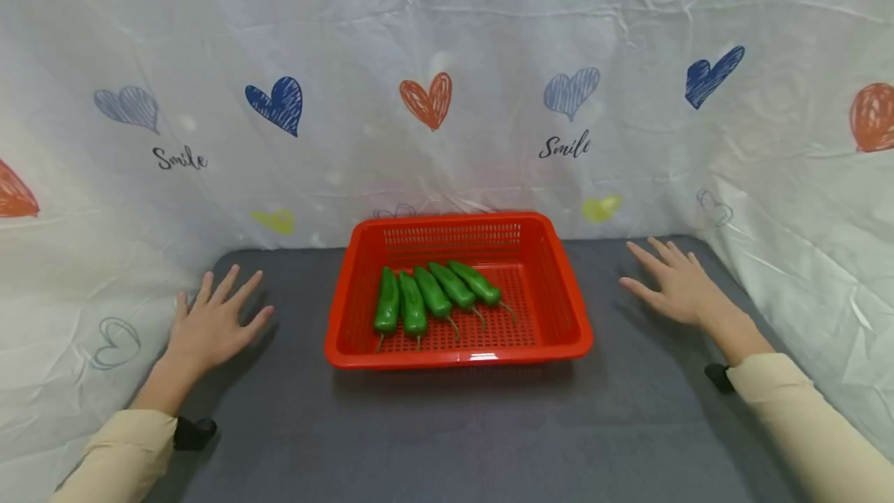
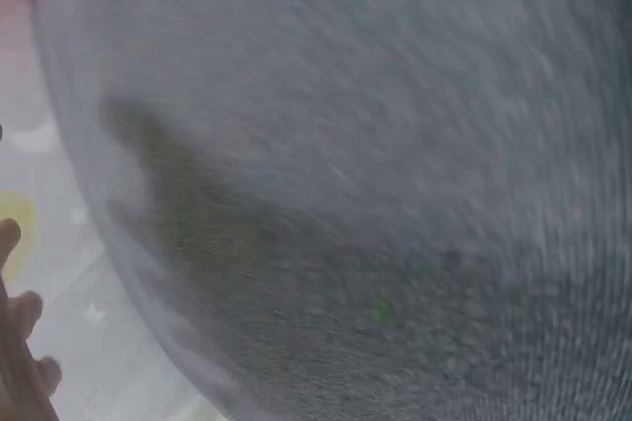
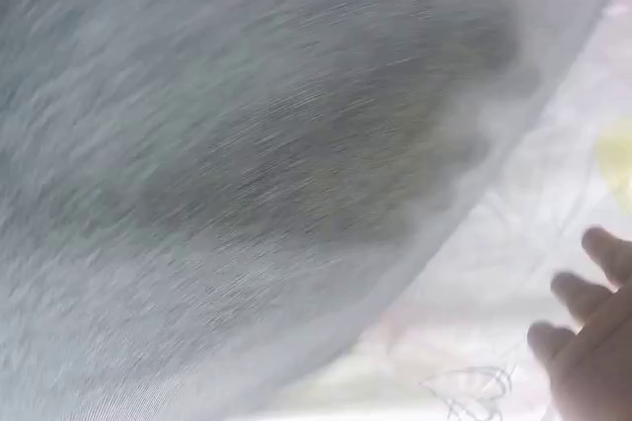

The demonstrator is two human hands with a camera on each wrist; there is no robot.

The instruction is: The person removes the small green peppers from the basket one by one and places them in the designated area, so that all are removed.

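Note:
In the head view a red plastic basket (image 1: 457, 358) with slotted walls stands mid-table. Several green peppers (image 1: 433, 295) lie side by side in its left and middle part, stems toward the front. My left hand (image 1: 211, 328), fingers spread, hovers over the table to the left of the basket and holds nothing. On the right side my right hand (image 1: 677, 286) is likewise spread, apart from the basket. Only some fingers of the left hand (image 2: 20, 337) show in the left wrist view. Part of the right hand (image 3: 597, 342) appears at the edge of the right wrist view.
The table has a dark grey cover (image 1: 447, 441). Behind it and along both sides hangs a white sheet (image 1: 489, 22) printed with hearts and the word Smile. A black band (image 1: 194, 434) is on the left wrist, another black band (image 1: 719, 379) on the right.

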